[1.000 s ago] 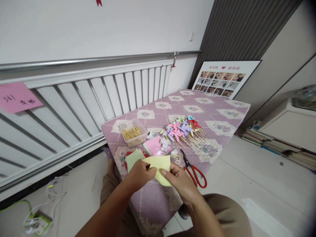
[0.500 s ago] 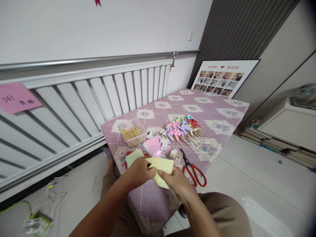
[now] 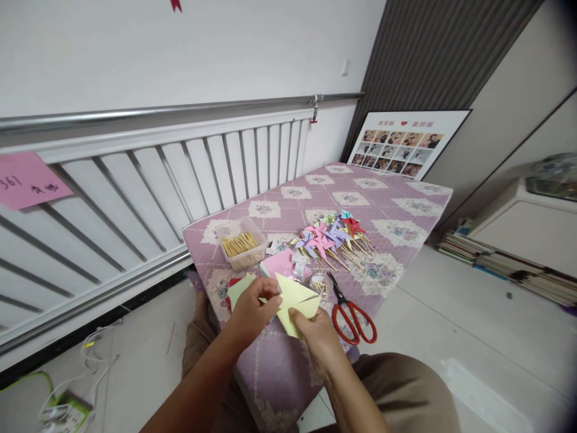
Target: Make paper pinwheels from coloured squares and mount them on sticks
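Note:
Above the near part of the table, a yellow sheet of paper (image 3: 295, 294) with slits cut in from its corners is held between both hands. My right hand (image 3: 318, 334) grips its lower right part, thumb on top. At its left edge, my left hand (image 3: 258, 304) pinches the paper between thumb and fingers. Red-handled scissors (image 3: 349, 310) lie just right of my right hand. A small round container (image 3: 320, 284) with little pieces inside stands behind the paper. Pink paper (image 3: 282, 262) and pale green paper (image 3: 238, 288) lie beyond and beside my left hand.
A clear plastic box (image 3: 243, 243) of wooden sticks stands at the table's left side. Several colourful paper pinwheels (image 3: 331, 234) on sticks lie in mid-table. The table wears a purple patterned cloth (image 3: 283, 373). A radiator (image 3: 216, 168) runs along the wall behind.
The yellow paper has turned and now shows its slits and pointed corners. My left hand has shifted its hold to the paper's left edge, its fingers raised a little.

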Motion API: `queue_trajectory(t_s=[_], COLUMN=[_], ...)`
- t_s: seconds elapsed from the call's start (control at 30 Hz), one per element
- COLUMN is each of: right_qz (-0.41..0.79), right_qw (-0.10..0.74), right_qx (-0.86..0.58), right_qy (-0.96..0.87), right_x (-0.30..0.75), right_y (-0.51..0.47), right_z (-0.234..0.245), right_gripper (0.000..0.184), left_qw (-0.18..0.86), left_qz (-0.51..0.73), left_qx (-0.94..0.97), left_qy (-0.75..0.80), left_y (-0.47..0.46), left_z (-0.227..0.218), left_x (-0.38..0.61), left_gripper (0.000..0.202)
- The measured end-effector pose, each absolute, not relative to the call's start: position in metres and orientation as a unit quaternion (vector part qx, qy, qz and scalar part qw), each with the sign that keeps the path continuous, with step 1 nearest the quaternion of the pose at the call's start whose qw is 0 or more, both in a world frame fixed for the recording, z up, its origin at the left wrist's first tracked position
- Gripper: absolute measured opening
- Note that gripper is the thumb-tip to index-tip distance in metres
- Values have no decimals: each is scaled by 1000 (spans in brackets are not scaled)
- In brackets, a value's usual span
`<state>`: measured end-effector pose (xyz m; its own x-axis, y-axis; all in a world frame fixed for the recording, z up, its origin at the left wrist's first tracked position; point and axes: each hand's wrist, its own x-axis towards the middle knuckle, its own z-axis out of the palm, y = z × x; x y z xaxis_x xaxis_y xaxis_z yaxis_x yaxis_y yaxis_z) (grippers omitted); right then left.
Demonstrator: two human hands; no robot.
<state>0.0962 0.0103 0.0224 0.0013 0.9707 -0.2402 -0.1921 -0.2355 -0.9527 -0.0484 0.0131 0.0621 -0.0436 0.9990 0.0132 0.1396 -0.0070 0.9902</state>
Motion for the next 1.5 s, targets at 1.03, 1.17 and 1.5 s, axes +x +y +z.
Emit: queue_trajectory(t_s=[1.03,1.17,1.5], right_qz=[681,597,265], right_qw=[535,560,483], right_qx=[-404,-422,-421], right_qy=[-295,-391,-721], right_x=[80,92,111], right_y=[5,6,5], right_z=[22,11,-6], right_gripper=[33,22,34], left_qw=[600,634,660], left_qz=[611,614,604], left_qx=[234,222,200], left_qy=[460,414,400], left_y=[6,17,32], left_z=[31,38,34], left_x=[-8,-17,-29], left_gripper=[16,14,21])
